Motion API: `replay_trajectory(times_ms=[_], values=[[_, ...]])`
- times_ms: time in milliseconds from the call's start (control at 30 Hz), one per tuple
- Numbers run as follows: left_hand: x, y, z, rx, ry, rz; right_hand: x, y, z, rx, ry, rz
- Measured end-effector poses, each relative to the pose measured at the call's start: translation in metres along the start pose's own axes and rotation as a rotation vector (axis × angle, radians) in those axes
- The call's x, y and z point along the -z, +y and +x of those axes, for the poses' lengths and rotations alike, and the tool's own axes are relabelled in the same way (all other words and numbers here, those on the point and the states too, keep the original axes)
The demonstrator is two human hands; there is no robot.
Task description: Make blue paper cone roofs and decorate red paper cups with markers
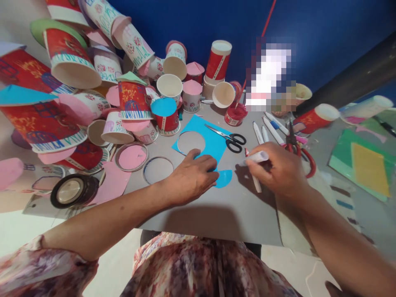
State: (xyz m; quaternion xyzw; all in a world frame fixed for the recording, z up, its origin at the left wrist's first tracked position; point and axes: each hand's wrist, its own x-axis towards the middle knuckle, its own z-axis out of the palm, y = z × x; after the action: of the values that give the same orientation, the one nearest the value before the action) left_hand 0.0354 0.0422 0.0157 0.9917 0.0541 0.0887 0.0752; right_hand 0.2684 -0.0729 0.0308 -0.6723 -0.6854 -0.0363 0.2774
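My left hand [194,175] rests low over the table, its bent fingers closed on a blue paper piece [225,179] with a rounded edge. Part of that piece is hidden beneath the fingers. Behind it lies a blue sheet [195,123] with a round hole cut in it. In my right hand [275,167] is a white marker [259,156], gripped between thumb and fingers just right of the blue piece. Another slim white pen [256,184] lies under that hand. Black-handled scissors [234,142] lie partly on the blue sheet, slightly spread.
Decorated paper cups [134,99] crowd the left and back. Two rings [158,170] [131,156], a tape roll [74,189] and pink paper [113,181] lie at left. A red jar [235,114], several markers [272,130], red-handled pliers [292,144] and green paper [343,154] are at right.
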Motion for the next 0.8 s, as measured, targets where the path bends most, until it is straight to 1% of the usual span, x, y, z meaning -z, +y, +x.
replay_trajectory(times_ms=[67, 133, 200, 267, 367, 500, 567, 667, 733, 800], values=[[0.000, -0.002, 0.000, -0.001, 0.007, -0.040, 0.006, 0.001, 0.001, -0.125, 0.147, 0.053], [0.002, -0.004, 0.000, -0.005, 0.018, -0.103, 0.009, 0.002, 0.002, -0.284, 0.258, 0.146], [0.006, -0.006, 0.000, -0.003, 0.044, -0.151, 0.007, 0.005, 0.004, -0.420, 0.296, 0.267], [0.010, -0.009, 0.000, 0.013, 0.067, -0.157, 0.002, 0.013, 0.005, -0.472, 0.279, 0.340], [0.014, -0.013, 0.000, 0.044, 0.069, -0.129, -0.006, 0.025, 0.007, -0.433, 0.208, 0.311], [0.008, -0.018, 0.003, 0.108, 0.078, -0.104, -0.015, 0.030, 0.008, -0.368, 0.101, 0.155], [0.004, -0.020, 0.005, 0.124, 0.112, -0.117, -0.020, 0.030, 0.008, -0.314, 0.065, 0.081], [-0.001, -0.022, 0.008, 0.112, 0.187, -0.160, -0.026, 0.032, 0.009, -0.239, 0.013, 0.013], [-0.003, -0.022, 0.008, 0.101, 0.227, -0.173, -0.028, 0.033, 0.009, -0.184, 0.007, -0.024], [-0.005, -0.021, 0.008, 0.100, 0.256, -0.177, -0.027, 0.033, 0.010, -0.132, 0.063, -0.043]])
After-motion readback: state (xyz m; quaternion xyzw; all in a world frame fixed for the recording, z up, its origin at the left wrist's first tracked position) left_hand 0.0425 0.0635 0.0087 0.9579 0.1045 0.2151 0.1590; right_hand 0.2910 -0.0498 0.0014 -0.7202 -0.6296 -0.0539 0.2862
